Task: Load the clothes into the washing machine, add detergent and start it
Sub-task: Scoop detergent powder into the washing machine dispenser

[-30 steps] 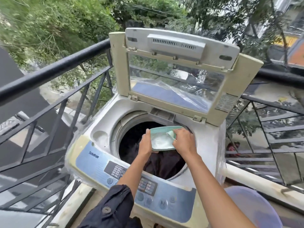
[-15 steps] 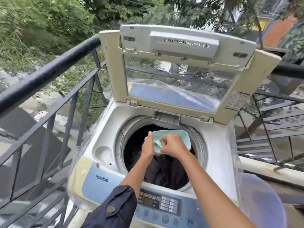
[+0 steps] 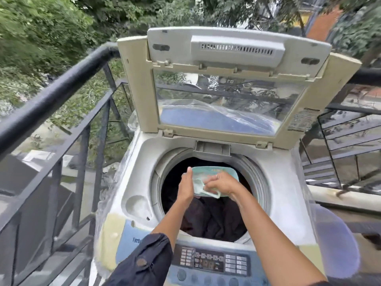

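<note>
While both hands meet above the open drum, the left hand (image 3: pixel 186 185) grasps the left edge of one pale green detergent container (image 3: pixel 216 172), its thumb raised along that edge and its grip closed on the rim. The right hand (image 3: pixel 221 183), with one ring on a finger, has its fingers curled tightly at the container's near lower side; its grip is clenched on the container, though whether something smaller lies under the fingers cannot be told. The container is held in the air over the middle of the opening, tilted, touching nothing but the two hands. Below it, dark clothes (image 3: pixel 216 219) lie heaped in the drum of one top-loading washing machine (image 3: pixel 140 162). One lid (image 3: pixel 237 48), with a clear window, stands raised at the back. One control panel (image 3: pixel 210 261) with small buttons runs along the near edge, partly covered by the forearms. One dark sleeve (image 3: pixel 148 263) with one button is pushed up on the left arm. One black railing (image 3: pixel 51 93) runs along the left side of the machine.
</note>
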A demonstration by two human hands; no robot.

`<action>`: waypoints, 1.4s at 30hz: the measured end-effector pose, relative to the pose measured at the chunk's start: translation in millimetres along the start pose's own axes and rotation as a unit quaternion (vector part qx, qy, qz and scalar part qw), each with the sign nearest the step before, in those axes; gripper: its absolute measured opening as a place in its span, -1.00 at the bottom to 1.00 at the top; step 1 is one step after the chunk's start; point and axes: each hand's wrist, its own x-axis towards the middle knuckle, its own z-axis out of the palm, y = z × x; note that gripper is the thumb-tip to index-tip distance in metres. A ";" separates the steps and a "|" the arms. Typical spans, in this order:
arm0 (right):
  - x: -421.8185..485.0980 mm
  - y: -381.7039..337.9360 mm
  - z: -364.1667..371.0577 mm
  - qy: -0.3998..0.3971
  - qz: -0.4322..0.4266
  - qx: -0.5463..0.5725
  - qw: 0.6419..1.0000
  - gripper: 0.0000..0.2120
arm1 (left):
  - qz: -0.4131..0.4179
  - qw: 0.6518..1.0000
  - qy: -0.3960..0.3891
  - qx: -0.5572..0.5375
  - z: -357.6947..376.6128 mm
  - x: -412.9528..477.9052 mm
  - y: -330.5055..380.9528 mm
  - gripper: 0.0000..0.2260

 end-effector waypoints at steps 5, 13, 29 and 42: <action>3.7 7.7 3.1 -0.013 0.036 0.200 0.979 -0.74 | -0.023 0.999 -0.024 0.005 -9.6 2.3 15.6 -0.53; 8.8 1.3 -24.6 0.044 0.019 0.315 0.948 -0.84 | -0.059 0.997 -0.044 0.003 -9.6 19.3 16.0 -0.49; 52.3 -42.6 -45.3 0.316 -0.006 0.147 0.937 -0.74 | -0.084 0.992 -0.097 0.004 -14.4 33.7 28.5 -0.48; 47.9 -46.8 -39.7 0.402 -0.090 -0.113 0.904 -0.70 | -0.069 0.994 -0.084 -0.003 -13.6 47.9 29.2 -0.48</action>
